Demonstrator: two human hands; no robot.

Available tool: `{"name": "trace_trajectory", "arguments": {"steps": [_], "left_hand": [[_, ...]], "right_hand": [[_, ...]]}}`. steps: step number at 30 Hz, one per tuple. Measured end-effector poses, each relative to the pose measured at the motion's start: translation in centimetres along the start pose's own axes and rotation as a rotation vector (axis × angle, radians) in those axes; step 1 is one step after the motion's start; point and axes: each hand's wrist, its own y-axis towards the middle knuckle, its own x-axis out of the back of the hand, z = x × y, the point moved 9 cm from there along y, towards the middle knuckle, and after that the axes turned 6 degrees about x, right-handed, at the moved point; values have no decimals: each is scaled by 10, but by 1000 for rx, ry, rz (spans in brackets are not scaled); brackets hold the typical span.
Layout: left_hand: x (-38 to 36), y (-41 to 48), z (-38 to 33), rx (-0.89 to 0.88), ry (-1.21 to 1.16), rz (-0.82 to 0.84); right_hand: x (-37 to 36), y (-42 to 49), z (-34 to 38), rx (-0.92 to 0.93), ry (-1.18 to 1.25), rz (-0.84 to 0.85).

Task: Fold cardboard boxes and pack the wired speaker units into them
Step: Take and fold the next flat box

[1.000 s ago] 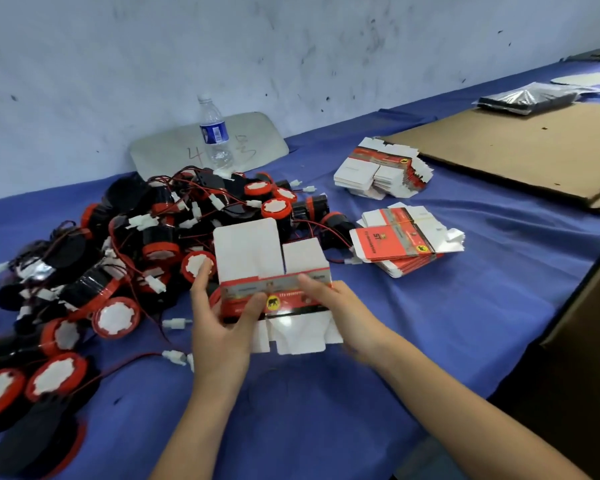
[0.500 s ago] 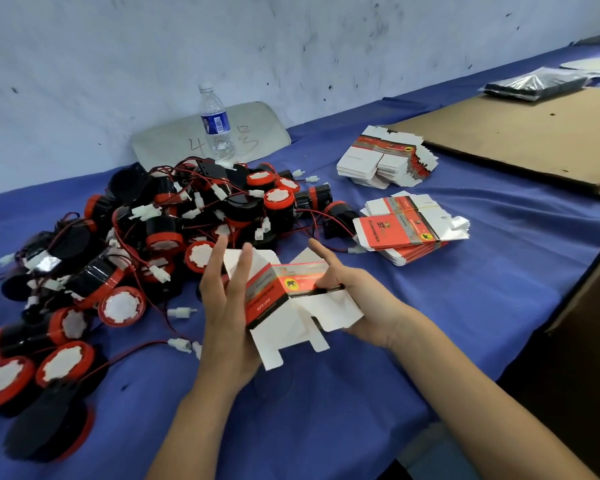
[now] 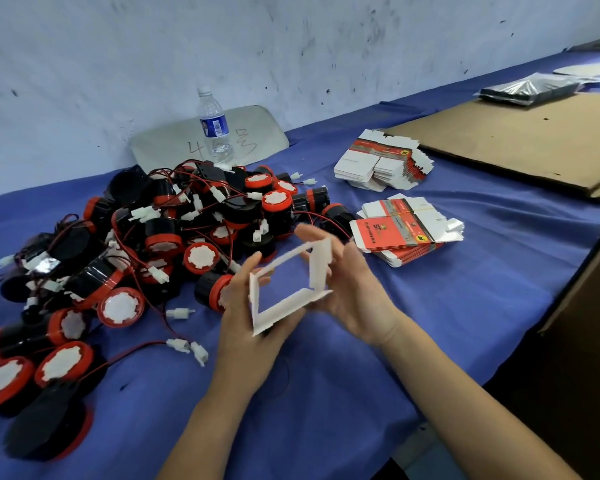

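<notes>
Packing workshop: heaped wired speaker units [image 3: 160,237], bundled flat cartons [image 3: 395,233], blue-covered bench [image 3: 326,393].

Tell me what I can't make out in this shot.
Head view:
- White cardboard box: seen end-on, printed sides hidden; left hand and right hand cover parts.
- Handwriting on grey panel: partly behind clear water bottle.
- Red-and-black speaker units: nearest ones cut off by left edge.
- Print on flat red-and-white box stack: too small.

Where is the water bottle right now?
The water bottle stands upright left of centre in the head view, behind the pile of speaker units and before a grey panel.
</notes>
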Motion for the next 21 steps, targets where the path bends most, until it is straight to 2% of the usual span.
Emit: {"name": "trace_trajectory", "arguments": {"steps": [2,6,9,21], "left_hand": [[4,3,9,54,-7,-43],[0,4,16,97,23,-8],[-2,2,5,18,34,14],[3,0,-3,-6,-158,35]], "right_hand": [[5,0,7,133,-153,-67],[-3,-5,15,261,-319,-22],[-3,-3,15,256,-359,-27],[-1,-6,8,114,-285,-39]]}}
